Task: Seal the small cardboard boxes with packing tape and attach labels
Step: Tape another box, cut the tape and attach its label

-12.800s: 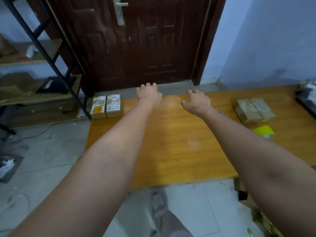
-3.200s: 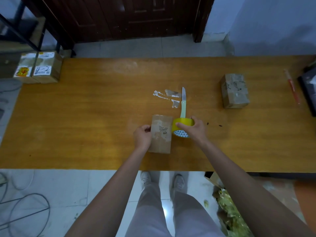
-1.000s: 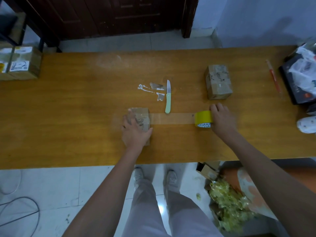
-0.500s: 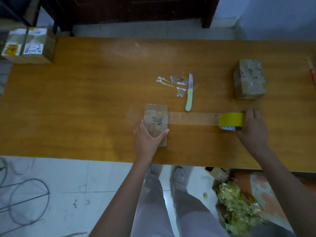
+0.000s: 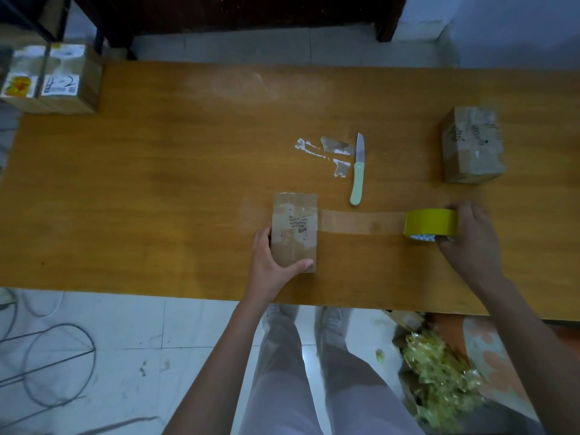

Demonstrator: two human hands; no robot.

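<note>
Head view: the worktop (image 5: 188, 183) carries everything, and the change on it is the tape. Half a second ago the strip reached only part of the way along; now the stretch of clear tape (image 5: 361, 221) runs further right from the box, and a few seconds back the roll sat right against the box with no strip drawn at all. I judge that enough tape is out to wrap the box, so cutting is likely the next need.

A second small box (image 5: 470, 146) stands well apart at the far right, not yet worked on. Two labelled boxes (image 5: 59, 80) sit together at the far left corner.

The small cardboard box (image 5: 294, 230) lies near the front edge, pinned in the same spot as before by the left hand (image 5: 271, 262), whose thumb lies across its near end while the fingers curl round its left side. One end of the tape is stuck on its top.

The right hand (image 5: 470, 240) grips the yellow tape roll (image 5: 430, 226), fingers curled round its far side, having drawn it rightward.

A knife (image 5: 358, 171) with a pale green handle lies just beyond the strip, beside some paper scraps (image 5: 329, 152).
</note>
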